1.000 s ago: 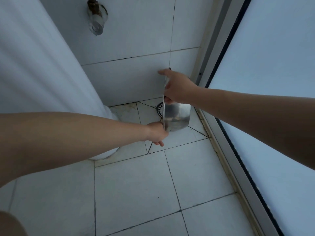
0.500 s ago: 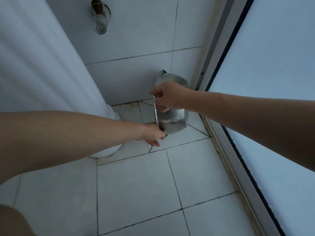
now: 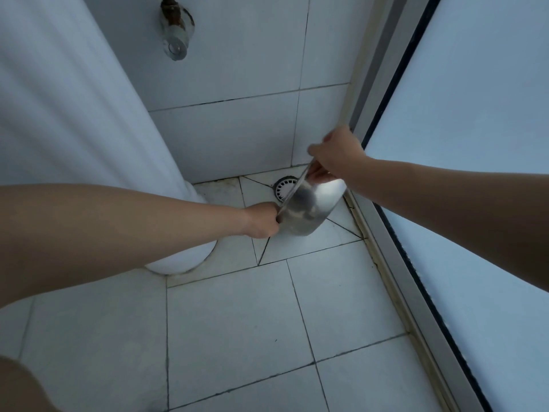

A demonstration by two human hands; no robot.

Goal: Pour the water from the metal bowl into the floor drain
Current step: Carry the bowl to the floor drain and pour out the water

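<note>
A frosted glass panel (image 3: 475,144) fills the right side and a white pedestal (image 3: 74,114) the left, above a tiled floor (image 3: 237,322). The metal bowl (image 3: 306,209) hangs tipped on edge in the corner, open side away from the camera. The right hand (image 3: 337,154) pinches its upper rim and the left hand (image 3: 263,220) curls round its lower rim. The floor drain (image 3: 283,185) lies just behind the rim.

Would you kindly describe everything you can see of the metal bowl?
The metal bowl looks like shiny steel, with a thin rim and rounded base. It is tipped on edge above the floor drain, mouth turned away from the camera. The left hand grips its lower rim, the right hand its upper rim. Its inside is hidden.
</note>
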